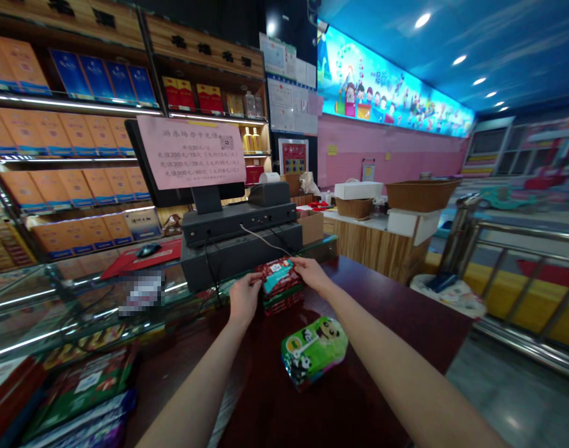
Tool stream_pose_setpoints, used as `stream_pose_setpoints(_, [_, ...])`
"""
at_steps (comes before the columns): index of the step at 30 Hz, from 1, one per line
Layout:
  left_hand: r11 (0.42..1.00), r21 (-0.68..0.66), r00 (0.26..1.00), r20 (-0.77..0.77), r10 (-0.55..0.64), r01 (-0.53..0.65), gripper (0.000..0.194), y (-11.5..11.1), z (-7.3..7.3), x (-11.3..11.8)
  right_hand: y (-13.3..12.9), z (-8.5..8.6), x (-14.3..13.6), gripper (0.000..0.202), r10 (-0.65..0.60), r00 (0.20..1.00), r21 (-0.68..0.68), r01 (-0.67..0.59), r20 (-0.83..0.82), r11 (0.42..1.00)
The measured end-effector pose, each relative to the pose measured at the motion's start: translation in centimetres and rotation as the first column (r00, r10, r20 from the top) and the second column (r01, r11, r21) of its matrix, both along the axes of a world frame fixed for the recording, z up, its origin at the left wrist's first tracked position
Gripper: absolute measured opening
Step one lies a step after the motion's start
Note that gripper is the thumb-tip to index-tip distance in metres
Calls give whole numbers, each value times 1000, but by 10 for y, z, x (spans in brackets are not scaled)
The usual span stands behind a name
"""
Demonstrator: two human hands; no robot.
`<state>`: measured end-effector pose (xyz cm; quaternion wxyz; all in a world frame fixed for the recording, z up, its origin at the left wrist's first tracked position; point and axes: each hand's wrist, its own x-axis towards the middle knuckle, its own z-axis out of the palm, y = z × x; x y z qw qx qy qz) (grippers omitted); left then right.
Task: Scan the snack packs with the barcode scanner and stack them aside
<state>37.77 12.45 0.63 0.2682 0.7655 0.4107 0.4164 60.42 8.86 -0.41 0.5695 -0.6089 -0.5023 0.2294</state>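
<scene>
A small stack of red-brown snack packets with a teal label on the top one lies on the dark wooden counter. My left hand is closed at the left edge of the top packet. At its upper right corner, my right hand pinches the same packet. Nearer to me, between my forearms, lies a green packet with panda pictures. It touches neither hand.
Behind the packets stands a dark cash register with a pink paper sign on its screen; cables hang down. More flat packages lie at the lower left by a glass case. A metal railing runs at the right.
</scene>
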Motion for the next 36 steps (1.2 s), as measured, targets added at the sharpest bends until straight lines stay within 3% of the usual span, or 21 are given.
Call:
stream_pose_setpoints(7, [1000, 15, 997, -73, 4, -3, 29, 1, -7, 0, 3, -9, 4, 37, -31, 999, -10, 32, 29, 999])
stream_pose_setpoints(12, [999, 35, 987, -157, 13, -7, 47, -3, -10, -3, 2, -10, 4, 39, -44, 997, -14, 45, 62, 999])
stream_pose_setpoints(22, [995, 97, 959, -280, 43, -16, 65, -17, -2, -19, -9, -6, 1, 46, -94, 988, 31, 91, 123, 995])
stream_pose_setpoints(28, [992, 126, 937, -341, 71, -30, 63, -25, 10, -43, -25, 5, -12, 48, -119, 982, 79, 108, 150, 991])
stream_pose_setpoints(36, [982, 178, 904, -408, 126, -56, 56, -36, 22, -98, -35, 10, -56, 44, -62, 978, 106, 42, 198, 993])
